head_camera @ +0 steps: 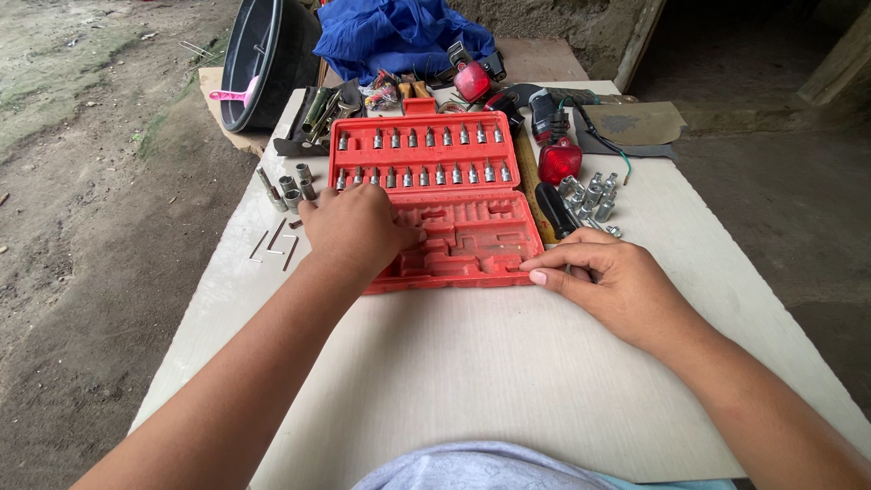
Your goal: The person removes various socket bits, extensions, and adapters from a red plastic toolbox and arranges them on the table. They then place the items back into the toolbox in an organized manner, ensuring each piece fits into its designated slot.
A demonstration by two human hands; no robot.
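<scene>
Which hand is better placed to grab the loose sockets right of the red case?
Right. The right hand rests at the red case's right front corner, just below the loose sockets. The left hand lies on the case's left side, farther off.

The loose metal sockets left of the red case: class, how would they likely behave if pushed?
The loose sockets are short cylinders, so those lying on their sides would probably roll across the smooth table. They look like metal, likely heavy for their size and rigid, not fragile.
</scene>
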